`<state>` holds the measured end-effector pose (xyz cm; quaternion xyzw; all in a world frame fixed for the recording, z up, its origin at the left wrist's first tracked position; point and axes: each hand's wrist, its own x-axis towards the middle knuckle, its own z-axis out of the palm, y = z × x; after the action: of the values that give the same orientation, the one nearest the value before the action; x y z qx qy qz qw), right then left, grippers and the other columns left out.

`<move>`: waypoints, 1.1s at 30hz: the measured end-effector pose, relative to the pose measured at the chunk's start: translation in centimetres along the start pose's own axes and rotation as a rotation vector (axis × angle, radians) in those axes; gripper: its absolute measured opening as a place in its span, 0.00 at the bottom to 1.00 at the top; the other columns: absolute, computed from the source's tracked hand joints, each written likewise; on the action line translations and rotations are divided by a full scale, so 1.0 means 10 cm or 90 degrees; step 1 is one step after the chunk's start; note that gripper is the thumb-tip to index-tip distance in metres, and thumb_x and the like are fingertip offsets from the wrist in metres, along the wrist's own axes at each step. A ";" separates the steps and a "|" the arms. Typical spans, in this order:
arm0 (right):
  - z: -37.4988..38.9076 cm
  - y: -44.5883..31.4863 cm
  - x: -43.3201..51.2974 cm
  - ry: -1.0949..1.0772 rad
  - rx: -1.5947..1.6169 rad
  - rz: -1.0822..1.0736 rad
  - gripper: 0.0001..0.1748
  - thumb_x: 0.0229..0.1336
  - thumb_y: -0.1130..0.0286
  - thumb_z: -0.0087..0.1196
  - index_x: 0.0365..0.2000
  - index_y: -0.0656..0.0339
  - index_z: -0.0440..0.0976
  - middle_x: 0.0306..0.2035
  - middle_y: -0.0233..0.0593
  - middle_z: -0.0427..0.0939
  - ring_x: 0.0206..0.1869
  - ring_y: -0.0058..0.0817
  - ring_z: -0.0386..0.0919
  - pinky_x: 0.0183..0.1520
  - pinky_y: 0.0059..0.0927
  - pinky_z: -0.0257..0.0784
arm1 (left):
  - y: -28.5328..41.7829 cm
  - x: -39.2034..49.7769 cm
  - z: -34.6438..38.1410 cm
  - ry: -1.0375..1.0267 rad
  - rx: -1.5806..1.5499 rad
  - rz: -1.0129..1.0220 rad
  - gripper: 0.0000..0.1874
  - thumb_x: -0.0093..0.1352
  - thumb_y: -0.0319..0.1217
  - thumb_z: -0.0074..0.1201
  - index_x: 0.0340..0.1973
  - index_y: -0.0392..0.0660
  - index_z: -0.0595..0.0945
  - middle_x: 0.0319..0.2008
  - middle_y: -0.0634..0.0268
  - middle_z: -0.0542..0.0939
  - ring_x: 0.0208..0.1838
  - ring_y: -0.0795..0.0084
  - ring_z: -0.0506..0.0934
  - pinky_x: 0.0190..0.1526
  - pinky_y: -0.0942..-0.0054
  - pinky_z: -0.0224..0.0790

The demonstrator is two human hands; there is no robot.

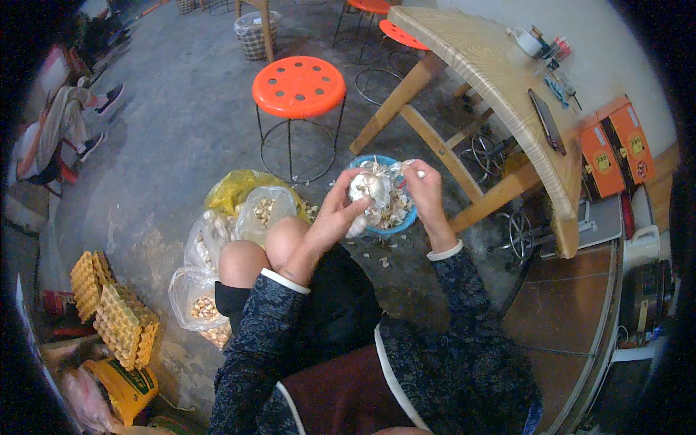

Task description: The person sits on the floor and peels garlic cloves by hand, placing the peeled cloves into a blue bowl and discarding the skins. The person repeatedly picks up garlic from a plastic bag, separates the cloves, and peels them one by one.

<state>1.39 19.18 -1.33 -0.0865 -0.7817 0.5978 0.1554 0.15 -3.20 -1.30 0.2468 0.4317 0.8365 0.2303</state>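
Note:
A whole white garlic bulb [370,186] rests in my left hand [340,204], gripped between the thumb and fingers. My right hand [425,187] is just right of it, its fingers pinched on a piece of pale garlic skin [403,167]; a small white clove shows by the fingers. Below both hands a round blue basin [392,231] holds loose garlic skins [389,213]. Another garlic bulb [356,226] shows under my left hand, at the basin's near left edge; what supports it is unclear.
Clear plastic bags with garlic cloves [264,211] and a yellow bag [239,187] lie left of the basin. An orange stool [299,87] stands ahead, a wooden table [489,65] at right. Egg trays [117,315] are at lower left. A seated person's legs [76,117] show far left.

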 end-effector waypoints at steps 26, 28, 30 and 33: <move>0.48 -0.83 -0.27 -0.076 -0.319 -0.529 0.05 0.56 0.80 0.56 0.25 0.64 0.74 0.25 0.45 0.75 0.27 0.43 0.78 0.29 0.37 0.70 | -0.04 -0.06 -0.04 0.051 -0.090 -0.089 0.18 0.76 0.38 0.51 0.57 0.41 0.75 0.46 0.69 0.79 0.47 0.80 0.76 0.49 0.78 0.69; 0.53 -0.82 -0.28 -0.049 -0.275 -0.463 0.03 0.53 0.81 0.53 0.25 0.63 0.74 0.25 0.47 0.76 0.29 0.46 0.78 0.30 0.41 0.70 | -0.05 -0.05 -0.01 0.055 -0.089 -0.065 0.18 0.77 0.39 0.50 0.57 0.41 0.75 0.45 0.70 0.79 0.46 0.80 0.76 0.47 0.79 0.69; 0.57 -0.82 -0.27 -0.041 -0.243 -0.406 0.04 0.52 0.82 0.51 0.25 0.63 0.74 0.25 0.48 0.76 0.30 0.49 0.78 0.31 0.44 0.70 | -0.09 -0.04 0.00 0.067 -0.076 -0.044 0.19 0.77 0.40 0.49 0.57 0.41 0.75 0.44 0.70 0.79 0.45 0.81 0.76 0.46 0.79 0.69; 0.61 -0.81 -0.25 -0.042 -0.228 -0.354 0.04 0.52 0.82 0.50 0.27 0.64 0.73 0.25 0.50 0.76 0.30 0.50 0.78 0.32 0.45 0.70 | -0.14 -0.03 -0.01 0.093 -0.043 -0.023 0.19 0.77 0.41 0.48 0.55 0.41 0.76 0.43 0.70 0.79 0.44 0.82 0.75 0.45 0.79 0.69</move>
<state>2.04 10.63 4.64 0.1238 -0.8726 0.3879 0.2697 0.58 -2.72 -2.60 0.1696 0.4233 0.8620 0.2214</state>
